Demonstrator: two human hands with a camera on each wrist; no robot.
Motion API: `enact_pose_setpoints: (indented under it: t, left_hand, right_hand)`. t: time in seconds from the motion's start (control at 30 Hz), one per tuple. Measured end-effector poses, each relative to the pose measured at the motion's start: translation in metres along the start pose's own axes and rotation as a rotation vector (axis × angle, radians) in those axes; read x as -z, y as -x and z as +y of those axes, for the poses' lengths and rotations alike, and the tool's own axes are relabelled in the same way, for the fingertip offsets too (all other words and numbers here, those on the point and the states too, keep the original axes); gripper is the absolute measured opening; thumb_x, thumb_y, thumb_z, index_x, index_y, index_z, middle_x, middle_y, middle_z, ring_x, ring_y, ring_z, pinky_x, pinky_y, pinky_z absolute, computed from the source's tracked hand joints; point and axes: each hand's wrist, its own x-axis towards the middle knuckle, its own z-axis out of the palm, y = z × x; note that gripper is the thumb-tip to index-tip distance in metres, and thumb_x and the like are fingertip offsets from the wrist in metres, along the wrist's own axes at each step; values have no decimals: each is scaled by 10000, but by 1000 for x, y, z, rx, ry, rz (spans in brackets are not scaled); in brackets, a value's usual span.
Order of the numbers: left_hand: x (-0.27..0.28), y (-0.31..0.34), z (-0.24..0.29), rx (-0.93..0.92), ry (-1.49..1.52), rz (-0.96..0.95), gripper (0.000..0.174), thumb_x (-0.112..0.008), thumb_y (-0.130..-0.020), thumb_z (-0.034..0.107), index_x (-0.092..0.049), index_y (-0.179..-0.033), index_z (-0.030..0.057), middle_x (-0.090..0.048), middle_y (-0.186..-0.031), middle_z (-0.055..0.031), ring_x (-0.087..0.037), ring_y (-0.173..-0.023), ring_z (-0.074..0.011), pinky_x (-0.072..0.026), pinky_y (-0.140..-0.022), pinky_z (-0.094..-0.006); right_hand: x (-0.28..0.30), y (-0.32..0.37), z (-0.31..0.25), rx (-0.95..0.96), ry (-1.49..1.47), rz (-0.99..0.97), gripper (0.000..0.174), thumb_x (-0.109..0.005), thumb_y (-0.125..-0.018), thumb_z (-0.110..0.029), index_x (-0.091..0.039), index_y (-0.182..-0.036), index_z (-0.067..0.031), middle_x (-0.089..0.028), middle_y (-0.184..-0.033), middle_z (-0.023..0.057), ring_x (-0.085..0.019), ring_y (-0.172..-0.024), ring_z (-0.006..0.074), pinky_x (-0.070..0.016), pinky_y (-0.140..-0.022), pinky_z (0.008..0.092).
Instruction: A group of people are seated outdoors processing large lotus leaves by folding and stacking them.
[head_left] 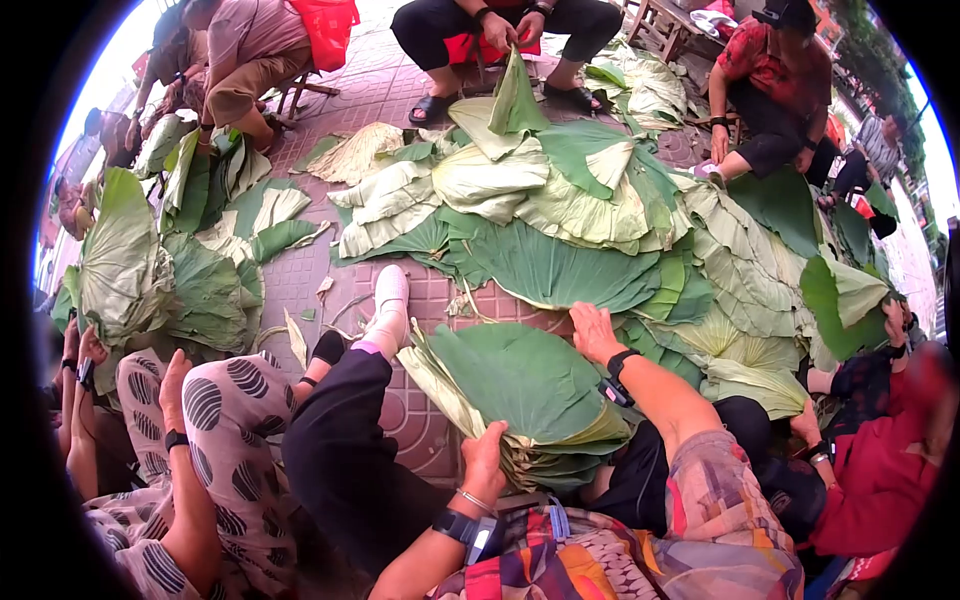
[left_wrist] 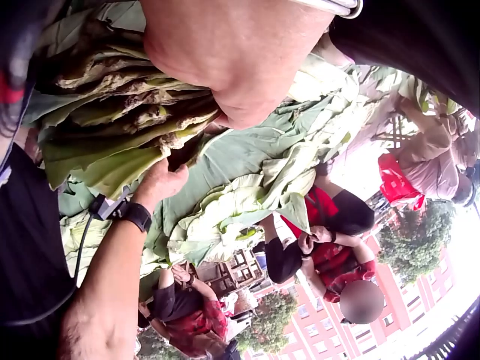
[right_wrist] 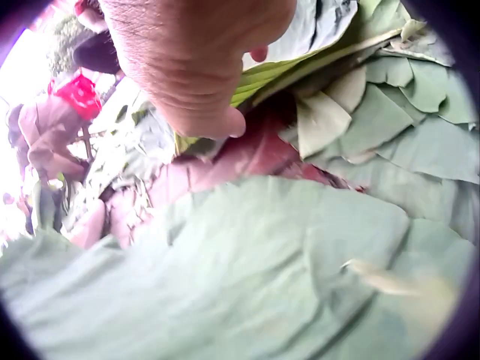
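Observation:
A thick stack of folded lotus leaves [head_left: 530,375] lies across the person's lap, green faces up, with layered brownish edges [left_wrist: 112,112] towards the body. The left hand [head_left: 483,462] grips the stack's near left edge, its thumb on top; most of its fingers are hidden in the left wrist view. Beyond the stack, the right hand [head_left: 594,332] pinches the near edge of a large green lotus leaf [head_left: 560,265] on the ground pile. In the right wrist view that leaf's yellow-green edge [right_wrist: 277,79] turns up beside the hand.
Pale and green lotus leaves [head_left: 490,180] spread over the red paving [head_left: 350,235] ahead. Another leaf heap [head_left: 130,260] stands at the left. Several seated people surround the pile; one across holds up a folded leaf [head_left: 517,95]. A neighbour's patterned trouser leg [head_left: 235,420] is close at left.

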Motion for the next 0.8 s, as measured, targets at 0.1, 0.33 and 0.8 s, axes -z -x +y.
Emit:
enact_pose_setpoints:
  t: [0.1, 0.33, 0.8]
  left_hand:
    - [1, 1, 2, 31, 18, -13, 311, -615, -682, 89, -495, -907, -88, -552, -794, -103, -569, -649, -210, -487, -563, -350]
    - [4, -6, -6, -12, 33, -35, 313, -619, -681, 107, -493, -885, -95, -547, -770, -108, -566, -619, -215, -483, -531, -348]
    - [6, 4, 1, -10, 81, -87, 194, -584, -728, 120, -572, -846, -34, -593, -768, -90, -589, -656, -205, -493, -589, -330]
  right_hand:
    - [49, -39, 8, -163, -313, 305, 225, -573, -642, -47, -471, -841, -75, -526, -856, 89, -498, -888, 281, -389, -711, 431]
    - [184, -70, -25, -190, -689, 531, 317, -552, -647, -33, -523, -963, -44, -531, -732, 126, -538, -734, 307, -435, -654, 380]
    - [116, 82, -142, 290, -838, -417, 388, -433, -655, -10, -477, -1040, -26, -547, -873, 178, -545, -846, 328, -440, -748, 366]
